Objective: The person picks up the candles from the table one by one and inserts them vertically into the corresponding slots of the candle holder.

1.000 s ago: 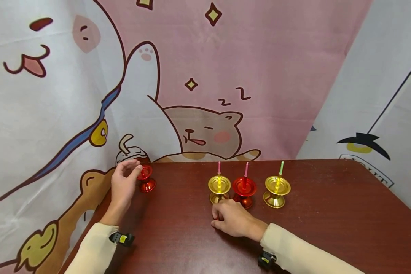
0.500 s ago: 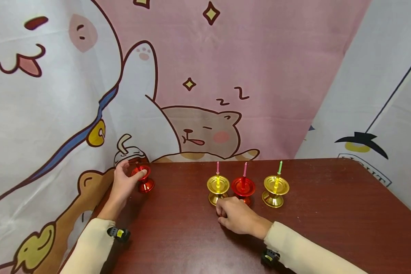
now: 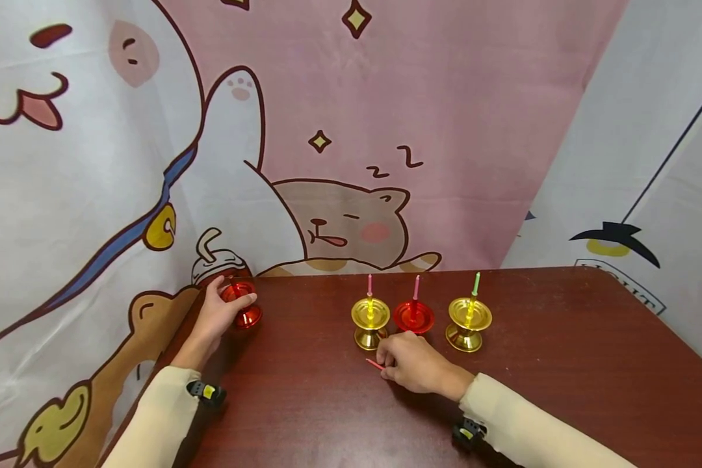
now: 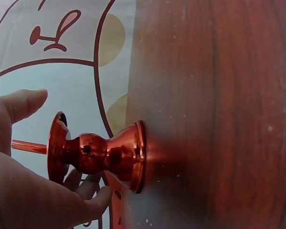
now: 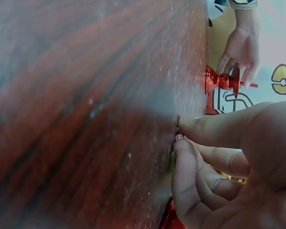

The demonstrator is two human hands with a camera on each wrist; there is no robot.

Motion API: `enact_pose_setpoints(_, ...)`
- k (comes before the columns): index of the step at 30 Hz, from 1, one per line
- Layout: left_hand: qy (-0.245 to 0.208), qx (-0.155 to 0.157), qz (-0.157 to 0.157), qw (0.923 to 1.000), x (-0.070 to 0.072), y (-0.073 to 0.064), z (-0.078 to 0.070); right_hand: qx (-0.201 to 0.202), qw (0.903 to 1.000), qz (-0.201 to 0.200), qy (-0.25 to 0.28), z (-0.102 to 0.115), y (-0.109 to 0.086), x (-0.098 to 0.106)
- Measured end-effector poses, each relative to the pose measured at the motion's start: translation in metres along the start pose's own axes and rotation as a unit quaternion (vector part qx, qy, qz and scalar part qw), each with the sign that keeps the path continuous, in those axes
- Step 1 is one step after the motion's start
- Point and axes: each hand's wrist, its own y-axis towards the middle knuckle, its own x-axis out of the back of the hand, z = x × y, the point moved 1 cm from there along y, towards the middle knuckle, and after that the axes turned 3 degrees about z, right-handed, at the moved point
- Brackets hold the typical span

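Observation:
My left hand reaches around a red metal candle holder standing at the table's far left. In the left wrist view the thumb stands apart from the holder, while the fingers curve behind its stem. A thin spike-like tube rises from its dish. My right hand pinches a slim pink-red candle low over the table, thumb against fingers. In the right wrist view only the candle's small end shows between the fingertips. Just beyond this hand stands another red holder bearing a pink candle, its base hidden.
A gold holder with a pink candle stands left of that red one. Another gold holder with a green candle stands right of it. The brown table ends at a cartoon-printed cloth behind.
My left hand has moved in around the red holder, its thumb now over the dish. My right hand has shifted slightly right, and the pinched candle has come into view.

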Motion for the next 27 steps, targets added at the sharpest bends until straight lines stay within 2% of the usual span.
enact_pose_setpoints(5, 0.003, 0.009, 0.009, 0.9999, -0.002, 0.001, 0.005, -0.002, 0.9999, 0.008, 0.011, -0.003, -0.001, 0.002)
enact_pose_setpoints(9, 0.01, 0.011, 0.017, 0.9997, -0.004, 0.001, 0.008, 0.0, 0.9999, 0.013, -0.005, -0.003, -0.002, 0.003)
enact_pose_setpoints(13, 0.014, 0.006, 0.027, 0.9995, -0.007, 0.001, 0.008, 0.0, 0.9995, 0.02, -0.026, -0.003, -0.003, 0.005)
enact_pose_setpoints(18, 0.027, -0.005, 0.037, 0.9989, -0.013, 0.002, 0.009, 0.007, 0.9992, 0.029, -0.028, -0.003, -0.005, 0.007)
enact_pose_setpoints(27, 0.051, -0.026, 0.066, 0.9962, -0.032, -0.001, 0.005, 0.008, 0.9976, 0.065, -0.021, 0.0, -0.004, 0.011)
